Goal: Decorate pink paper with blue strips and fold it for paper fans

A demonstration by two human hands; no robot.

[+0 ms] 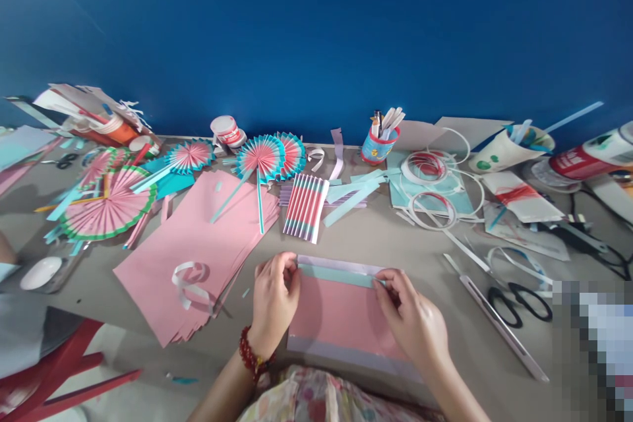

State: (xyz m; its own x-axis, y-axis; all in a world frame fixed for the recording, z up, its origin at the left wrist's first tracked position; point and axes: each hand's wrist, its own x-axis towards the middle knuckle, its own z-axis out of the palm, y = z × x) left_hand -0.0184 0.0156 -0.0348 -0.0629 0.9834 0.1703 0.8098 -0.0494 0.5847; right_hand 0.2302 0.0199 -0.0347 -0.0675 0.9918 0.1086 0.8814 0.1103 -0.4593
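A pink sheet of paper (341, 316) with lilac bands along its far and near edges lies flat on the table in front of me. A light blue paper strip (336, 275) runs across it near the far edge. At the strip's left end, my left hand (275, 303), with a red bead bracelet on the wrist, pinches with thumb and forefinger. My right hand (415, 316) grips the right end between its fingertips and partly covers the sheet's right side. Just beyond the sheet stands a pleated striped paper (305, 208), folded accordion-style.
Left lies a stack of pink sheets (168, 264) with a curled white strip (190, 283). Finished paper fans (260, 161) rest behind it. A craft knife (499, 323) with its blade out and black-handled scissors (519, 305) lie right. A pen cup (380, 142) stands by the blue wall.
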